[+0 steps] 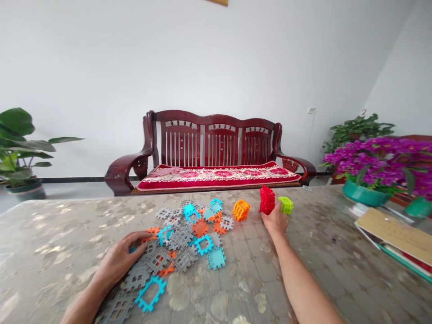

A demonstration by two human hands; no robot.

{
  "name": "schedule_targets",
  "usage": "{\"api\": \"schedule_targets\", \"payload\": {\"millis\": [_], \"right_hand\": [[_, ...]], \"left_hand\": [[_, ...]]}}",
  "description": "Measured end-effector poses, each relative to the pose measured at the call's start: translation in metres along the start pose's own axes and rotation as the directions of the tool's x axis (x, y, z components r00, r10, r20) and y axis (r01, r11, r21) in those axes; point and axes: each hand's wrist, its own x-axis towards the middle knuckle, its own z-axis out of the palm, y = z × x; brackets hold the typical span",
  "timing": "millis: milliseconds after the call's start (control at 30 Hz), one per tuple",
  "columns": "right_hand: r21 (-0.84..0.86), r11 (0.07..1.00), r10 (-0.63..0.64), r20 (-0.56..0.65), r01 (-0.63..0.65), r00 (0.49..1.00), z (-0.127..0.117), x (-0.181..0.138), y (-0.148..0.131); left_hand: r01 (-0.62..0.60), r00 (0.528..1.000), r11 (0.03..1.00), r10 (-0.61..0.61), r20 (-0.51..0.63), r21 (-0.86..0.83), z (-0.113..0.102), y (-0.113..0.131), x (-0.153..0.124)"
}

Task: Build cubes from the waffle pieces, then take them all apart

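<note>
On the patterned table (243, 283): one red block (267, 199), upright, base pinched by the right hand (276, 219); one green block (286, 205), just beside that hand; one orange block (241, 210), left of the red; one pile of flat notched pieces (182, 237), left hand (120, 253) at its left edge, thumb and forefinger parted.

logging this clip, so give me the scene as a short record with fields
left hand: fingertips at an orange piece on the left of the pile
right hand: at the base of the red block; firmness of grip unclear
pile: loose grey, blue and orange notched pieces
other blocks: orange block left of the red one, green block right of it
surface: patterned table
background: wooden bench with red-and-white cover
</note>
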Motion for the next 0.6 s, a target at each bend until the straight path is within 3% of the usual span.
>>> {"api": "schedule_targets", "payload": {"millis": [600], "right_hand": [[0.018, 0.998, 0.053, 0.023, -0.054, 0.998, -0.0101, -0.0026, 0.0087]], "left_hand": [[0.015, 1.0, 1.0, -0.014, 0.027, -0.02, 0.0, -0.0014, 0.001]]}}
